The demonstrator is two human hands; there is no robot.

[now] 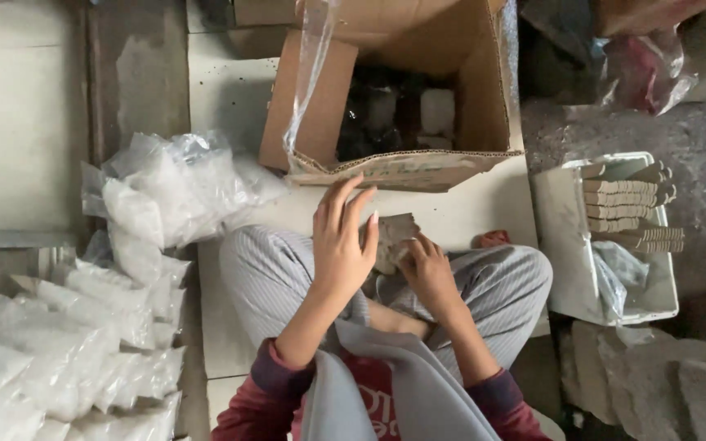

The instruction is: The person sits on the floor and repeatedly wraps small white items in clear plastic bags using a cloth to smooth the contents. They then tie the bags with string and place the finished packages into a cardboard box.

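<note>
Person seated cross-legged on floor. Both hands meet over the lap on one small grey stack (394, 237). Left hand (341, 245) has fingers spread and curved over the stack's left side, touching it. Right hand (428, 273) closed round its lower right edge. Stack sits between the two hands, clear of the knees.

Just beyond the hands: carton (402, 98), open, its near flap just above the fingertips. Inside, dark contents and pale blocks, detail not legible. A clear plastic strip (308, 82) hangs over its left wall.

Left of the grip: heap of clear bags (165, 196) with white fill, more running toward the near-left corner; tight on that side.

Right of the grip: white tray (569, 245) holding rows of similar grey stacks (623, 200) and a loose clear bag. Open floor only in the narrow band between knees and carton.
</note>
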